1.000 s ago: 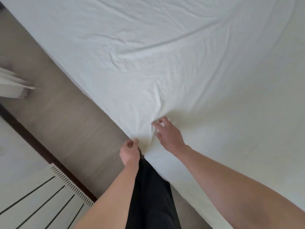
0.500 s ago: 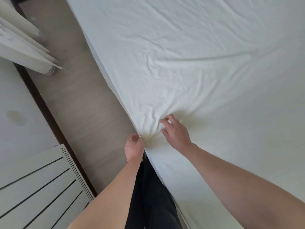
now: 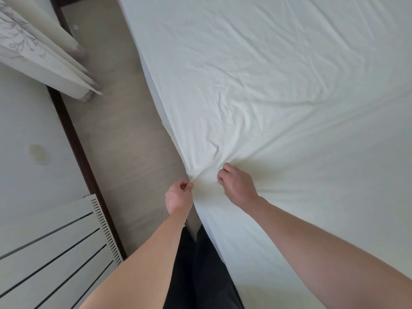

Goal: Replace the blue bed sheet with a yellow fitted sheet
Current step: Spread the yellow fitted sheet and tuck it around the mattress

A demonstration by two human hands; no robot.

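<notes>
Head view, the only one supplied: a pale yellow fitted sheet covers the mattress top across the right and upper part of the frame, its near side edge running diagonally from the upper middle down toward the person's legs. No blue sheet is in sight. The left hand pinches a small gather of cloth at the bed's edge between thumb and fingertips; the right hand sits just inside the edge with its fingers curled into a fold of the same sheet, and creases fan outward from both grips. Judgement: the step in hand is taking up slack along this side and seating the hem. To do it well, draw the cloth outward and down over the mattress side in one even pull, keep the two grips close together, then sweep the remaining wrinkles toward the far side. Whether the hem is already tucked under cannot be seen. The visible long edge, taken as the sheet's long axis, points away from the person, parallel to the strip of floor. A radiator and curtain stand left.
</notes>
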